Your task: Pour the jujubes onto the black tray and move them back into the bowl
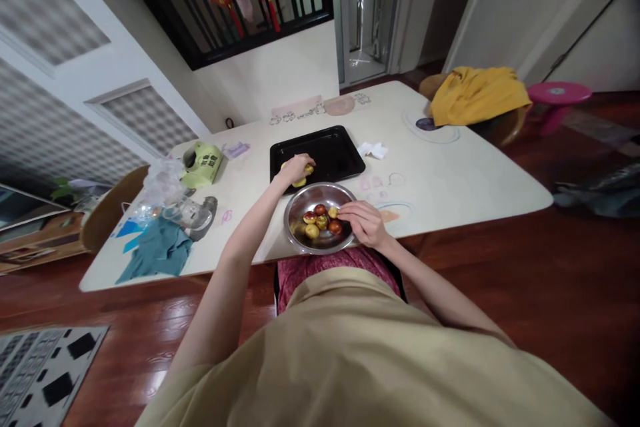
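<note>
My left hand (297, 167) is over the near left part of a black baking tray (333, 150), its fingers curled round small yellow fruit (300, 183). How many pieces it grips is hidden. Just in front of the tray stands a steel bowl (296, 235). Several small round fruits lie inside it, some yellow (312, 231) and some reddish brown (335, 227). My right hand (364, 221) reaches over the bowl's right rim, with thumb and fingertips closed on a small yellow fruit (333, 212) above the others.
A crumpled white tissue (373, 149) lies right of the tray. On the table's left are a green packet (204, 163), clear plastic bags (163, 180) and a teal cloth (163, 250). A yellow garment (477, 97) hangs over a chair at the right, beside a pink stool (560, 93).
</note>
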Available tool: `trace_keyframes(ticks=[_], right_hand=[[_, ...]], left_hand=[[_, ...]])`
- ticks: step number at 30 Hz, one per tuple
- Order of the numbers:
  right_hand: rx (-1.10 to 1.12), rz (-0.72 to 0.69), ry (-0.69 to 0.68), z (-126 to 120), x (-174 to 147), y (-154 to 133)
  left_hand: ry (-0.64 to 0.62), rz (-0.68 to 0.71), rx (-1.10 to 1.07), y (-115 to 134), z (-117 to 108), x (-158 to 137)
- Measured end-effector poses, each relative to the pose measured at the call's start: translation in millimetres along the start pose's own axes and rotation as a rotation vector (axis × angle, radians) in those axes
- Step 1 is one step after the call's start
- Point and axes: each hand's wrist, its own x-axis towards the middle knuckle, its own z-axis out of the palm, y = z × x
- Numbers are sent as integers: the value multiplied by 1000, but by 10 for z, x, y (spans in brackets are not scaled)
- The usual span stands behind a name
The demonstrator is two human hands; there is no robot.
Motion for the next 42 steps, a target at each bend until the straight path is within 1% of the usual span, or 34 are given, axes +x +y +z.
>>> trace_keyframes(ticks=[4, 12, 15, 18, 22, 24, 26, 30, 32, 34, 38, 42], right_hand=[[12, 54, -16, -3, -12, 8], [55, 17, 19, -7, -7, 11], [47, 26, 13, -10, -2, 10], [31, 16, 27, -14, 5, 3], [40, 23, 20, -22, 2, 0], [45, 52, 0, -26, -7, 6], [48, 69, -11, -28, -18, 14], [36, 83, -9, -20, -36, 26], [18, 93, -9, -16, -37, 25], [-3, 85, -7, -15, -33, 19], [-28, 38, 4, -22, -21, 8], [-51, 57, -13, -23, -24, 11]], left_hand=[[-22, -37, 45, 30, 16, 35], [10, -65, 12, 40, 42, 24], [42, -43, -31, 38, 28, 10], [112, 0, -118, 57, -16, -42], [261, 56, -285, 202, -126, -268], [326, 105, -363, 350, -192, -471], [356, 155, -420, 536, -247, -717], [299, 246, -482, 886, -271, -1213], [242, 291, -476, 987, -236, -1403], [184, 319, -463, 1028, -181, -1536], [87, 322, -417, 1011, -50, -1639], [9, 354, -382, 1001, 64, -1617]])
